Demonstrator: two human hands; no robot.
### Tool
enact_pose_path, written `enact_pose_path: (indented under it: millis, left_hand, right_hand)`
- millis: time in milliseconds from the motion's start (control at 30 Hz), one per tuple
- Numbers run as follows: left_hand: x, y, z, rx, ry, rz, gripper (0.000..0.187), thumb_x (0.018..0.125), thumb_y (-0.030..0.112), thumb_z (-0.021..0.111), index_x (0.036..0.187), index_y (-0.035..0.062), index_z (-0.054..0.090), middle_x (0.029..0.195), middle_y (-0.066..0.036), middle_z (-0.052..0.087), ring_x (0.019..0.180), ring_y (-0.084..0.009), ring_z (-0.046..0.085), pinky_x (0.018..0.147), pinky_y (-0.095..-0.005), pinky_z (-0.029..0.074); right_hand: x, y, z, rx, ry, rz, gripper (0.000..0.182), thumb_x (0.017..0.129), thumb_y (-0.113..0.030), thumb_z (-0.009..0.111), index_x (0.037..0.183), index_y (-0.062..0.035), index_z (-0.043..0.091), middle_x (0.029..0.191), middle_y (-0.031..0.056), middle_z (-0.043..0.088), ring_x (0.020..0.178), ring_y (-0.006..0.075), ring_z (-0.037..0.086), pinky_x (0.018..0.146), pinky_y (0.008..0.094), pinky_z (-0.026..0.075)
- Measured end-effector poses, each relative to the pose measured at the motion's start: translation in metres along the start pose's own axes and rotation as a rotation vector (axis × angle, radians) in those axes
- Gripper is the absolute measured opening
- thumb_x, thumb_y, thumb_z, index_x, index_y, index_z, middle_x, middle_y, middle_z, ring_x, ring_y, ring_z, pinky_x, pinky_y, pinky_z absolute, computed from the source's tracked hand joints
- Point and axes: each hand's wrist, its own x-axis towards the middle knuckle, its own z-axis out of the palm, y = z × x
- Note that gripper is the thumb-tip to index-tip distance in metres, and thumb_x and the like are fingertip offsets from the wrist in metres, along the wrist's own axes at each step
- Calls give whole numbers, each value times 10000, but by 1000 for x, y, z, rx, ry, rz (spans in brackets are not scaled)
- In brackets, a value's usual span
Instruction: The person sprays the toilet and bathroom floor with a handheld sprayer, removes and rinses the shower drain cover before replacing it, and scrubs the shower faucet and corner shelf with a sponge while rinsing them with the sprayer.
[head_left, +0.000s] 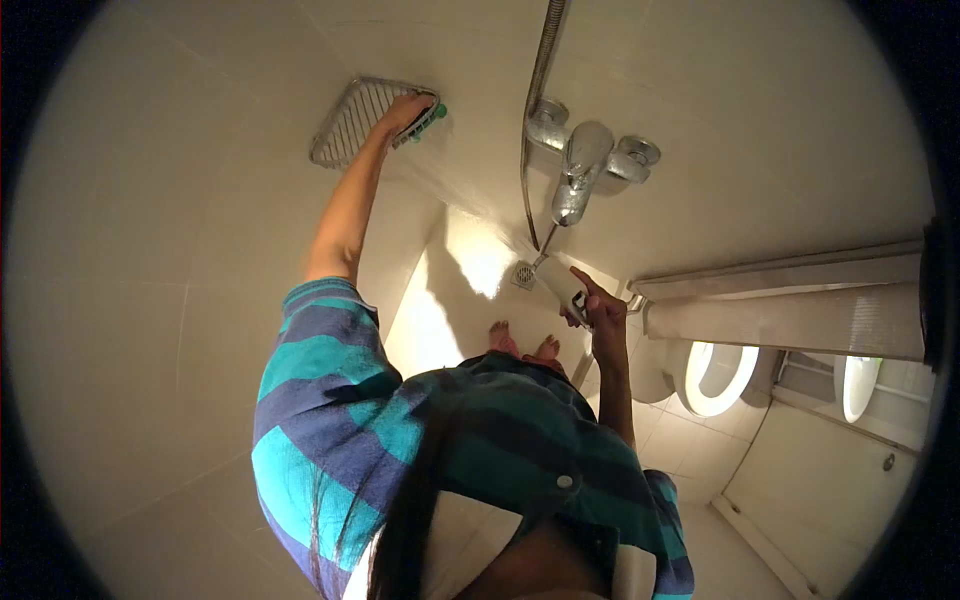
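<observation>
My left hand is closed on a green-edged scrubber, at the right side of a metal wire corner shelf on the wall. Lower down, my right hand is wrapped round a white handheld sprayer that points up and to the left. A fine spray of water spreads from its tip toward the shelf. The chrome mixer tap is just above the sprayer, on the wall, with a metal hose beside it.
A floor drain lies near the sprayer's tip, and my bare feet are on the floor below. At the right are a pale folded panel, a toilet seat and a door.
</observation>
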Motion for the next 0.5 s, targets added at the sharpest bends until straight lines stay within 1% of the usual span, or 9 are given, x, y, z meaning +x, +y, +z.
enact_pose_path:
  millis: [33,67,133,233,333,367,400,467,500]
  left_hand:
    - [7,-10,6,8,60,39,345,823,351,431,867,46,586,885,-181,555,780,-276,553,671,-365,428]
    - [4,-7,6,17,120,78,335,826,340,436,887,53,597,895,-194,560,798,-288,555,687,-373,426]
    - [-17,-9,7,138,339,208,305,829,295,454,953,73,623,949,-205,568,870,-301,555,751,-384,417]
    - [-60,25,2,346,467,-3,286,819,239,478,943,18,609,857,-195,595,772,-279,589,678,-376,440]
    - [-72,-2,8,-382,1083,93,317,836,260,469,808,-22,610,764,-129,610,688,-258,596,611,-376,453]
    - [-90,20,-2,-695,1198,-39,321,846,266,445,804,-13,597,731,-113,606,681,-259,595,610,-379,463]
    - [-124,40,-10,-1011,1302,-184,326,857,272,422,799,-4,583,698,-98,602,674,-259,594,609,-381,473]
    - [-175,37,-4,-1564,1175,-164,312,870,280,385,899,18,551,779,-80,599,715,-270,592,634,-391,496]
    - [-175,-6,16,-1738,1126,-186,312,869,287,381,957,27,530,838,-88,594,758,-273,587,664,-411,493]
  right_hand:
    - [0,2,-2,-8,-5,-6,675,790,-516,495,1161,48,460,653,63,572,538,88,501,497,214,401]
    - [-1,3,-5,-9,20,-14,680,790,-517,495,1164,49,456,656,61,569,540,91,500,496,216,400]
    - [-5,8,-6,1,62,-27,689,788,-521,496,1170,51,447,663,58,563,544,95,497,496,220,397]
    - [-8,-1,-3,12,131,-28,702,786,-532,491,1187,41,436,709,58,570,596,88,494,540,208,400]
    - [-5,0,-7,123,39,-91,715,793,-521,491,1195,64,411,724,67,570,606,96,499,540,210,399]
    - [-2,0,-11,129,9,-90,706,796,-511,495,1190,69,414,739,78,570,614,103,506,539,212,402]
    - [-2,1,-11,132,15,-91,720,794,-503,502,1199,82,388,732,90,560,601,120,503,524,224,397]
    - [0,2,-9,138,17,-92,752,790,-486,516,1217,107,336,719,114,539,576,155,497,492,249,388]
    - [2,2,-6,126,7,-72,725,791,-489,515,1207,86,366,714,105,548,573,143,499,496,241,392]
